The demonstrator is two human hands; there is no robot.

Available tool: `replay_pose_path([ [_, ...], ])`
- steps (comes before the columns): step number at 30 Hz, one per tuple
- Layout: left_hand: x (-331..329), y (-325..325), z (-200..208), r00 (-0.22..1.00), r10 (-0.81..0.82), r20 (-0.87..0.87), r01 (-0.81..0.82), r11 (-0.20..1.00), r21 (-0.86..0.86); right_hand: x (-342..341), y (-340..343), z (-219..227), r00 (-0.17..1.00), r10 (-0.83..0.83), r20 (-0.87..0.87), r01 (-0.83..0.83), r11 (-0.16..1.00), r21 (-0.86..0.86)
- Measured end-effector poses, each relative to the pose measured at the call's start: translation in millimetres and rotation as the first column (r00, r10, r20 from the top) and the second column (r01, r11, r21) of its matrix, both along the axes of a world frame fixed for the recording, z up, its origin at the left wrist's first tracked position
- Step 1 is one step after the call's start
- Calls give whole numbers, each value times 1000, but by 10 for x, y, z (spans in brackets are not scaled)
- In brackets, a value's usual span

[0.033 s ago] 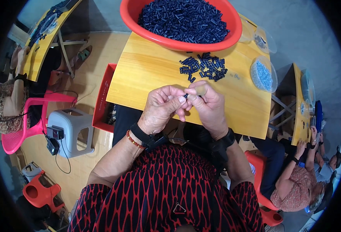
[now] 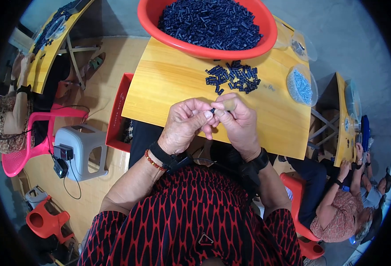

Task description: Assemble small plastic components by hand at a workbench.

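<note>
Between my fingertips, over the near edge of the yellow wooden table (image 2: 151,84), is a small dark plastic piece (image 2: 212,110), mostly hidden by the fingers. My left hand (image 2: 185,120) pinches it from one side with thumb and forefinger. From the other side my right hand (image 2: 239,119) closes on it with thumb and fingers. Just beyond the hands lies a loose pile of short dark plastic pieces (image 2: 244,80). A large red basin (image 2: 204,51) behind the pile is heaped with many more dark pieces (image 2: 208,24).
On the table's right stands a clear tub of light-blue small parts (image 2: 302,86), with another clear container (image 2: 298,48) behind it. A red box (image 2: 118,111) is beside the table's left edge. A grey stool (image 2: 82,146) stands left. Other people work at tables on both sides.
</note>
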State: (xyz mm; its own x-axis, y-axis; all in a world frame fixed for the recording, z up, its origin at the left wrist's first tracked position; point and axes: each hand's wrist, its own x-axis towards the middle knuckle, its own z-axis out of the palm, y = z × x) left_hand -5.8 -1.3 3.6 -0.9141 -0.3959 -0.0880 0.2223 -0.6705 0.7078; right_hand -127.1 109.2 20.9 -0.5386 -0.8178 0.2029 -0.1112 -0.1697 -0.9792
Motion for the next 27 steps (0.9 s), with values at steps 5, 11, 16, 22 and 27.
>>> replay_pose_path([
  [5,1,12,13,1000,29,12,-29,1000,2,-61,9,-74,998,11,-58,-11,1000,-4],
  [11,-47,-34,37,1000,13,13,-12,999,-39,-131,29,39,990,98,103,-103,994,46],
  [16,-59,-33,78,999,20,44,-17,998,-65,-192,25,87,983,87,161,-106,988,112],
  [22,-52,-44,65,998,22,54,-19,998,-59,-249,-10,110,995,98,8,-98,983,152],
  [27,-36,-60,10,999,-15,29,15,1000,-7,-224,-9,143,985,124,-119,-114,990,82],
])
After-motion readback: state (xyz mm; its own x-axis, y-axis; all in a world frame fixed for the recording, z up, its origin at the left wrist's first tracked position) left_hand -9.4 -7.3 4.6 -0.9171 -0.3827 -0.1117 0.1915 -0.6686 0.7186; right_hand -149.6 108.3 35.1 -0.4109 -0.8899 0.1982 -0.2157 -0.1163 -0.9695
